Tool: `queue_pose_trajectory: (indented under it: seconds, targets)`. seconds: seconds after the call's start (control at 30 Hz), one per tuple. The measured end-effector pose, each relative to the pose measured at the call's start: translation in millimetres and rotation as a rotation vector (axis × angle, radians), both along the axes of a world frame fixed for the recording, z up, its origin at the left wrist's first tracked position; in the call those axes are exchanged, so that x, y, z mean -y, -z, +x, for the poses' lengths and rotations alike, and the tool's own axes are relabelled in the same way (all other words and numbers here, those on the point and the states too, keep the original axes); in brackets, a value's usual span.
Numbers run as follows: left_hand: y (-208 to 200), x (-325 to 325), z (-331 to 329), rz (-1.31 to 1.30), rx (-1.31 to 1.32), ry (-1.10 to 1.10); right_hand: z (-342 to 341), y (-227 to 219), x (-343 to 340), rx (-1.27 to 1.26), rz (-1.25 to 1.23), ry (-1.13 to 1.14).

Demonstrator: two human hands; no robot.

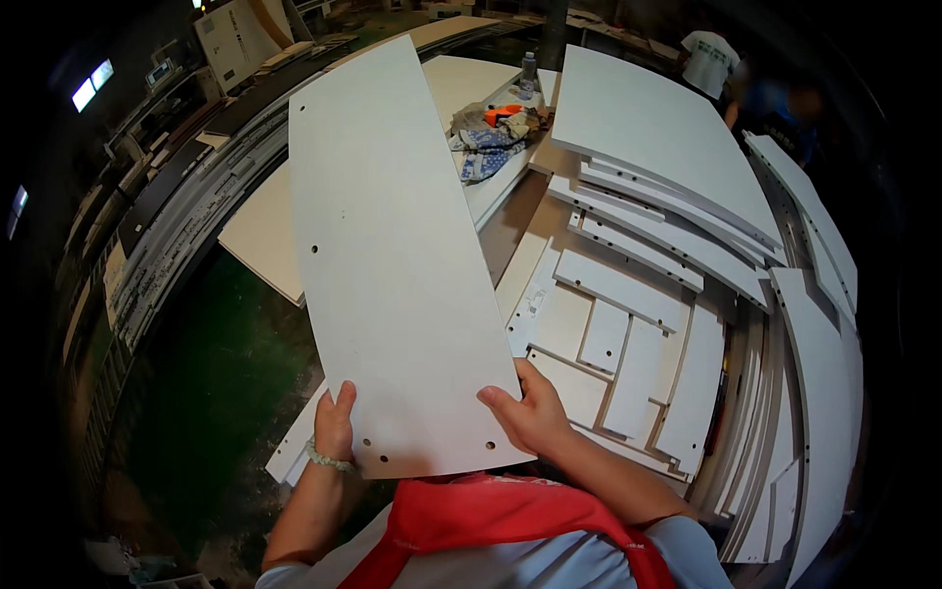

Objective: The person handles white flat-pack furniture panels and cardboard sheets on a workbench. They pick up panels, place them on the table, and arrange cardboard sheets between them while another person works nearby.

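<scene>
A long white furniture panel [397, 255] with small drilled holes is held up in front of me, its near end close to my body. My left hand [335, 422] grips its left edge near the bottom, thumb on the face; a pale bracelet circles that wrist. On the opposite edge, my right hand [530, 407] is closed round the panel with its thumb laid on the front. The fingers behind the board are hidden. Just right of it lie several smaller white boards [633, 368], stacked and set side by side.
A large white panel [662, 137] tops a stack at the back right. More panels [819, 412] lean at the far right. Cloths [488, 157] and a bottle [528, 74] sit beyond my board. Long boards [196, 216] are piled left of the green floor [211, 383]. Another person [708, 61] stands behind.
</scene>
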State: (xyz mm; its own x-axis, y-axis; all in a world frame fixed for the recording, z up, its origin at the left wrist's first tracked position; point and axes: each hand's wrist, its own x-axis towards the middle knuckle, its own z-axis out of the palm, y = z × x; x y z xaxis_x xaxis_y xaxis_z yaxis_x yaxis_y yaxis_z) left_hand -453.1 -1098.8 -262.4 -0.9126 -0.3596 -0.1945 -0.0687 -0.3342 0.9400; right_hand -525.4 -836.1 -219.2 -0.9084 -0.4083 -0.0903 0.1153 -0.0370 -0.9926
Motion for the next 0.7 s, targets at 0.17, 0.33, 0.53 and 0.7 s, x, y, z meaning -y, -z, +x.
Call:
queue_pose_trajectory:
  seconds: [0.17, 0.33, 0.53, 0.7]
  targets:
    - [-8.7, -48.3, 61.2, -0.003, -0.073, 0.199, 102.0, -5.6, -68.2, -0.054, -0.069, 0.177]
    - [-37.6, -97.7, 95.9, -0.126, -0.209, 0.56, 225.9, -0.6, -115.2, -0.177, 0.115, 0.597]
    - [-87.1, -182.3, 169.4, -0.353, -0.278, 0.936, 375.8, 18.8, -159.5, -0.399, 0.026, 0.985]
    - [-98.3, -291.0, 247.4, -0.401, -0.536, 1.232, 512.7, 44.9, -219.2, -0.326, 0.24, 1.36]
